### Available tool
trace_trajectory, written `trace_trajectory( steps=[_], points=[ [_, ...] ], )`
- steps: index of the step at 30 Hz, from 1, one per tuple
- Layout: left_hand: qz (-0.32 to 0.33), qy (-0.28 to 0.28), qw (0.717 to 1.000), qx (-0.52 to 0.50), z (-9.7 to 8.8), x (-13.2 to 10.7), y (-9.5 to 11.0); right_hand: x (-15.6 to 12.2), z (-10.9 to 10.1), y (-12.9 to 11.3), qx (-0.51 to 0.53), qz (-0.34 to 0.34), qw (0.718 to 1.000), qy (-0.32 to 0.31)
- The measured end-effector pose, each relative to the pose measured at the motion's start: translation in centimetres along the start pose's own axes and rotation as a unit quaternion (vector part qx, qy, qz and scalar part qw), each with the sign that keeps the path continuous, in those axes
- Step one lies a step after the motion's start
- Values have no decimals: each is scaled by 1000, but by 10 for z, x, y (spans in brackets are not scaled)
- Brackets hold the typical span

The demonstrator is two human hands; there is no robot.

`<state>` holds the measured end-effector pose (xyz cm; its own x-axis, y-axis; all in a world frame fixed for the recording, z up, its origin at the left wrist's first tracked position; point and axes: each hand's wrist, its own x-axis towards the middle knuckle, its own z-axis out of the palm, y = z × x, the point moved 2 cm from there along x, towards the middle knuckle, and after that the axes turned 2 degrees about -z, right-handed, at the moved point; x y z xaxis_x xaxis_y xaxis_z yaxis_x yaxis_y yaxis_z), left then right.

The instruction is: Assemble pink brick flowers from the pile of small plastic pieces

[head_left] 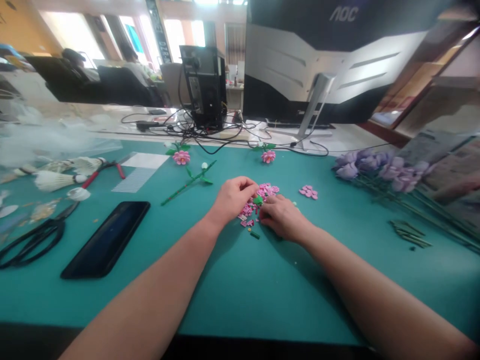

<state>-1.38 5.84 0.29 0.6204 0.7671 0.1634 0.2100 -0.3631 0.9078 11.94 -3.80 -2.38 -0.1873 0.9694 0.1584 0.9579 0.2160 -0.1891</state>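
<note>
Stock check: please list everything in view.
loose bricks: many, pink, under the hands
brick flowers: 2, pink, far edge
brick stem: 1, green, left of pile
brick petals: cluster, pink, right of pile
stem pieces: several, green, far right
artificial flowers: one bunch, purple, right
shuttlecocks: about 3, white, left
pliers: 1, red, left
scissors: 1, black, front left
smartphone: 1, black, left of hands
desk mat: 1, teal, beneath the items
computer tower: 1, black, behind mat
AOC monitor: 1, white-backed, behind mat
left hand: 1, bare, on pile
right hand: 1, bare, on pile
</note>
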Motion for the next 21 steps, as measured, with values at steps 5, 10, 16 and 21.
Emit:
trace_trajectory(
  steps=[5,10,16,21],
  points=[
    [3,-2,1000,8,-1,1,1,12,-6,-3,-32,-1,998,-49],
    [4,-3,1000,13,-2,1,0,19,-16,-12,-100,-18,990,-95],
    [1,-1,1000,18,-1,0,2,13,-19,-25,-134,-44,989,-51],
    [-18,-11,999,26,-2,0,4,2,-30,-23,23,37,997,57]
  ],
)
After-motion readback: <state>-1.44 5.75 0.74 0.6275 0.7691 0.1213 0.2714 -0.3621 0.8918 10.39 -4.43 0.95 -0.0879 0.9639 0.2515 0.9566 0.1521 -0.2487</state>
